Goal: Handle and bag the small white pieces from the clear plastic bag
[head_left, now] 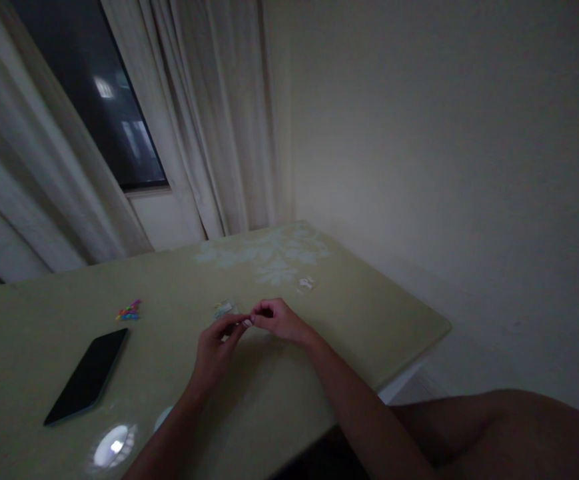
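Observation:
Over the middle of the table, my left hand point(215, 345) pinches a small white piece point(247, 323) between thumb and fingers. My right hand point(280, 321) is closed, its fingertips meeting the left ones at that piece. What exactly the piece is, I cannot make out. Just behind the fingers lies a small clear packet point(226, 308) with pale bits by it. Farther right and back, several tiny white pieces point(306, 283) lie in a loose cluster.
A pile of small bright-coloured pieces point(129, 311) lies left of the hands, and a dark tablet point(89, 377) nearer me. The greenish table point(379, 313) ends at a wall on the right. Curtains point(219, 120) hang behind it. A lamp reflection point(112, 447) shines near the front.

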Motion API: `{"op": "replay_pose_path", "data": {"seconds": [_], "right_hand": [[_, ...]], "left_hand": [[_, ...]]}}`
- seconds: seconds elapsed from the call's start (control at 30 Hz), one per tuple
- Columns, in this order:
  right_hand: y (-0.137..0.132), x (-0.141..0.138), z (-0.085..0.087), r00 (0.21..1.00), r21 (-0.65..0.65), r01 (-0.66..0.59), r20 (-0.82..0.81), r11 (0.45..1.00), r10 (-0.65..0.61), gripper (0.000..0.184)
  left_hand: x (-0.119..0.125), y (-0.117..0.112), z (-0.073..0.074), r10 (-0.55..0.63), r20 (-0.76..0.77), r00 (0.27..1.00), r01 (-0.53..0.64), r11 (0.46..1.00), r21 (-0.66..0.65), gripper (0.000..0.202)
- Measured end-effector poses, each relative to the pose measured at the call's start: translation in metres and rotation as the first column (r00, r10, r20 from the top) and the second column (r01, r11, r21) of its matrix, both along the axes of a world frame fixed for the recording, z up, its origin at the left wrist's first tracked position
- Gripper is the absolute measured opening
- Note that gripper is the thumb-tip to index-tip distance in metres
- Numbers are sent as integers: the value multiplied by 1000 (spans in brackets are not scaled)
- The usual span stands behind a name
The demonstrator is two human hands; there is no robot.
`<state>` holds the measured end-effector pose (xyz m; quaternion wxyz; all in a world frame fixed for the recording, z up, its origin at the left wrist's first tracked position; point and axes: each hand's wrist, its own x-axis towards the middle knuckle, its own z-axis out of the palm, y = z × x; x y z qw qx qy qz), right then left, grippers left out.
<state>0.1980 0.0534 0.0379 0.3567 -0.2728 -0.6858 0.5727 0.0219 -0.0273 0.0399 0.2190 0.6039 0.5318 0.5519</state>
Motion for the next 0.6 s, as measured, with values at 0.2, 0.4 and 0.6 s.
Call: {"op": "replay_pose_path", "data": {"seconds": [0.2, 0.4, 0.6], "right_hand": [[15, 0, -6, 967, 47, 255, -37, 966, -253, 27], [27, 4, -12, 904, 86, 426, -13, 900, -427, 21], [28, 2, -13, 893, 89, 450, -11, 889, -450, 17]], "left_hand": [[-25, 13, 6, 214, -44, 976, -215, 977, -16, 43], [-56, 37, 21, 225, -585, 779, -328, 942, -75, 26], [-47, 61, 38, 27, -811, 584, -220, 967, -126, 25]]}}
